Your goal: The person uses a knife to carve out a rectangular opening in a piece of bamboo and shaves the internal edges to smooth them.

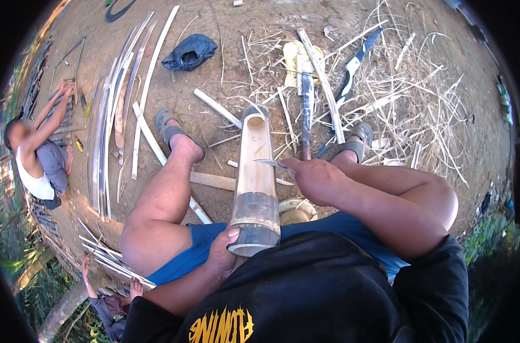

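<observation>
A thick bamboo tube [256,171] stands out from my lap between my knees, its upper side cut away to bare a pale hollow inside. Around its near, dark-skinned end my left hand [221,251] is closed, thumb on the rim and the other fingers hidden. My right hand [314,180] grips a small knife, most of its handle covered by the fist. The knife blade [271,164] points left, across the right edge of the cut opening; whether it touches the bamboo I cannot tell.
A machete [307,108] lies beyond my right hand, beside a yellow cloth [294,60] and a heap of shavings [408,108]. Long bamboo strips [108,126] lie at left, near a dark plastic bag [190,52]. One person [40,151] crouches far left; another [114,308] is at lower left.
</observation>
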A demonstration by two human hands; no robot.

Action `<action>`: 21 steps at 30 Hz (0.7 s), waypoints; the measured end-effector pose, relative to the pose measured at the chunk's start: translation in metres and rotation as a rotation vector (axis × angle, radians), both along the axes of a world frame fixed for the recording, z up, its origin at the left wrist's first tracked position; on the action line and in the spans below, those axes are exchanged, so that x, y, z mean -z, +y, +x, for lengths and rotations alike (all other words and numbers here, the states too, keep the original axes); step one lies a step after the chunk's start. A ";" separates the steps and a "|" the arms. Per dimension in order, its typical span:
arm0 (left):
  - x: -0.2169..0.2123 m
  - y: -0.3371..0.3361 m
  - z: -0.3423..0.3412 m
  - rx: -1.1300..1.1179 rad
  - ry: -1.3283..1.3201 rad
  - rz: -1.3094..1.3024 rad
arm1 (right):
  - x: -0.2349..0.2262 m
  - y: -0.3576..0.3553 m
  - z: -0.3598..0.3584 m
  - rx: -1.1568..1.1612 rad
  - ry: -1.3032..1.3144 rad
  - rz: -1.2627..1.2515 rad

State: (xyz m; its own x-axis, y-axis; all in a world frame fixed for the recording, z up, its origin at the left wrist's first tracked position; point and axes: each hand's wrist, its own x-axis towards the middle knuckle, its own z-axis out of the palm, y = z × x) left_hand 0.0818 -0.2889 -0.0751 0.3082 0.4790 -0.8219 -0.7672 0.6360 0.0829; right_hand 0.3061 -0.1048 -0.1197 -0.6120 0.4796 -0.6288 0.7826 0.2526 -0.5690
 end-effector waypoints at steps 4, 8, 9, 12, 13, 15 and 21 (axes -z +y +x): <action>0.000 -0.001 0.001 -0.013 0.012 0.007 | -0.016 0.008 -0.010 0.017 -0.110 -0.096; 0.002 -0.001 0.000 0.019 0.032 0.012 | 0.008 0.010 -0.010 -0.036 -0.119 -0.041; 0.002 -0.001 0.000 0.022 0.040 0.016 | 0.016 0.011 -0.012 -0.068 -0.116 -0.013; 0.003 -0.001 -0.001 0.027 0.048 0.022 | 0.025 0.020 -0.017 -0.097 -0.147 0.005; 0.004 -0.002 -0.002 0.025 0.040 0.020 | 0.032 0.021 -0.017 -0.094 -0.139 0.014; 0.004 -0.003 -0.003 0.031 0.032 0.019 | 0.041 0.024 -0.018 -0.088 -0.126 0.034; 0.007 -0.006 -0.007 0.061 0.012 0.033 | 0.050 0.041 -0.026 -0.040 -0.158 0.002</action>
State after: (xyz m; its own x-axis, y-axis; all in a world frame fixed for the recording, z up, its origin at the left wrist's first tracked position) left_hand 0.0747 -0.2948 -0.0824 0.3281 0.4863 -0.8099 -0.7258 0.6785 0.1135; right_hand 0.2797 -0.0636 -0.1700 -0.5239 0.4584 -0.7179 0.8517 0.2867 -0.4386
